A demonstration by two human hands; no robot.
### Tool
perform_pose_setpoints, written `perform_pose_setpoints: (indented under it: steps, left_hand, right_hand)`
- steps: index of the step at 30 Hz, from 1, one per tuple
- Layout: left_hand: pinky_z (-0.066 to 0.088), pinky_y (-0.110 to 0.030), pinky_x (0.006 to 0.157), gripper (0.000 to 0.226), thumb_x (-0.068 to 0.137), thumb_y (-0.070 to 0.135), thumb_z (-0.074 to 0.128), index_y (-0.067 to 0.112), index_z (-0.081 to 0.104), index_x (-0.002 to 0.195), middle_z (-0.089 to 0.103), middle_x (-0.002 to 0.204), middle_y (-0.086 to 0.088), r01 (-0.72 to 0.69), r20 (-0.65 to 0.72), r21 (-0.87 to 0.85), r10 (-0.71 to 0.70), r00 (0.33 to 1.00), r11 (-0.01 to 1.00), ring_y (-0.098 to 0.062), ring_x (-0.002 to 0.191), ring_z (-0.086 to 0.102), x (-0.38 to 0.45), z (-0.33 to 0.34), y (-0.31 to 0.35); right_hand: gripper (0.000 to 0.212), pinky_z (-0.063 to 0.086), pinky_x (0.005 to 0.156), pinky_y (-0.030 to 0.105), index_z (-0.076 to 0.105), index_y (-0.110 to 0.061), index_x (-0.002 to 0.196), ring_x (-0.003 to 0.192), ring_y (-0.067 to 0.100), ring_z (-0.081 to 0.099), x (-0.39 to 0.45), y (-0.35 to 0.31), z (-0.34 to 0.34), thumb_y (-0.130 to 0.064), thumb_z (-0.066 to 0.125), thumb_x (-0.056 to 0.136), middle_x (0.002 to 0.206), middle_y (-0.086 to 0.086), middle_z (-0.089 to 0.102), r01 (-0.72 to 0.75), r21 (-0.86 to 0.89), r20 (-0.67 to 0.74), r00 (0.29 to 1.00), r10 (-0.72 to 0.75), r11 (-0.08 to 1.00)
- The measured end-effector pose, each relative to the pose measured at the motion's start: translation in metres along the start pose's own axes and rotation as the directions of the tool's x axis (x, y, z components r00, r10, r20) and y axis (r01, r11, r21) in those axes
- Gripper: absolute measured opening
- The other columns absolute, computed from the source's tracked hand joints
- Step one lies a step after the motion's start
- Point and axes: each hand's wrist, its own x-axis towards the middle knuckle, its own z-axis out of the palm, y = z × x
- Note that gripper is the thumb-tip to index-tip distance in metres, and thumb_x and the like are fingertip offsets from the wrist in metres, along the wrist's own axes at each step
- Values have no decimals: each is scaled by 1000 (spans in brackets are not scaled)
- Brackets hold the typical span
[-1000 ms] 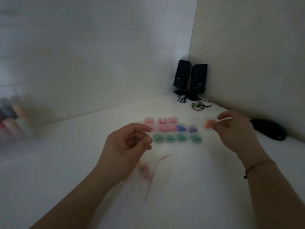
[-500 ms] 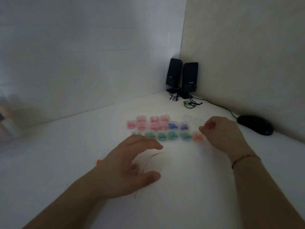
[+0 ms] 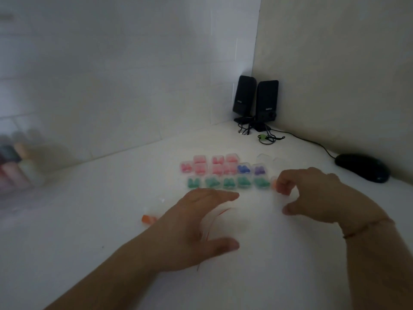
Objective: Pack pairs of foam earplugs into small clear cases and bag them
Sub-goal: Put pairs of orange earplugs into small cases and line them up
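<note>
Small clear cases with earplug pairs lie in rows on the white table: pink ones (image 3: 211, 165) at the back, a blue one (image 3: 244, 168), a purple one (image 3: 259, 170), and a green row (image 3: 228, 182) in front. An orange-filled case (image 3: 273, 183) sits at the green row's right end. My right hand (image 3: 317, 195) hovers beside it, its curled fingertips at the case and its thumb spread apart. My left hand (image 3: 196, 227) is spread flat over a clear zip bag (image 3: 220, 217) with a red strip. A loose orange earplug (image 3: 148, 219) lies to the left of that hand.
Two empty clear cases (image 3: 271, 159) lie behind the rows. Two black speakers (image 3: 256, 101) stand in the corner with cables (image 3: 268, 138), and a black mouse (image 3: 362, 167) rests at the right wall. Blurred bottles (image 3: 15, 166) stand at the far left.
My right hand brought the orange case down to the end of the green row and its thumb has come away. My left hand dropped from a curled pose onto the bag and spread out.
</note>
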Motion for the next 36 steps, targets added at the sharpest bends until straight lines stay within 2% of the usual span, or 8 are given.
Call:
perform_pose_setpoints:
  steps: [3,6,9,13,19,25,32,36]
  left_hand:
    - [53,-21,66,33,88,44,62,24,65,113,71,104,10,188,-171,-461,-295,940,867,-11,88,70,8,-6,12]
    - [56,-27,57,46,85,47,54,6,69,99,74,90,-12,254,-60,-768,-462,885,587,-25,74,72,14,-17,17]
    - [57,-24,59,38,82,37,59,4,72,96,73,91,-18,232,41,-893,-444,895,387,-22,73,72,12,-25,15]
    - [59,-26,68,37,73,25,72,4,72,104,70,103,-22,149,68,-975,-420,905,164,-29,88,72,12,-26,7]
    - [59,-28,78,63,62,34,89,4,69,113,71,105,-17,117,141,-989,-344,928,-88,-22,94,71,13,-26,4]
    - [58,-28,82,55,65,38,87,5,72,107,72,105,-16,149,182,-980,-280,943,-133,-18,92,72,12,-25,3]
    - [59,-30,78,60,65,41,86,1,68,107,71,101,-19,121,102,-992,-306,947,45,-25,94,70,11,-23,2]
    - [55,-40,91,72,71,48,80,0,63,122,67,114,-24,158,190,-977,-250,949,-143,-31,103,67,10,-26,3]
  right_hand:
    - [22,40,71,18,53,-40,91,81,-3,51,-6,-30,-5,-50,66,76,91,-23,56,268,199,-274,939,-210,943]
    - [31,41,73,17,54,-44,97,87,-4,52,-14,-69,0,-65,56,75,90,-25,55,525,254,-431,814,-391,813]
    - [28,43,88,28,56,-40,107,100,0,53,-11,-82,14,-51,60,82,100,-23,58,665,189,-524,690,-499,722]
    - [26,45,93,30,66,-24,105,110,6,56,-6,-90,23,-35,70,82,110,-18,64,722,157,-669,580,-465,674]
    - [7,49,88,27,73,-13,91,93,8,65,-8,-102,28,-11,72,84,98,-11,71,789,166,-812,450,-372,591]
    - [6,49,94,28,72,-7,88,102,10,65,-9,-106,32,-5,71,83,101,-3,72,803,183,-841,426,-332,567]
    - [21,50,87,31,72,-11,99,97,10,64,-8,-106,33,-17,77,79,98,-6,71,759,97,-831,418,-366,644]
    - [21,50,90,31,70,-19,104,107,7,62,-11,-107,32,-24,70,84,104,-10,70,796,284,-847,469,-249,534]
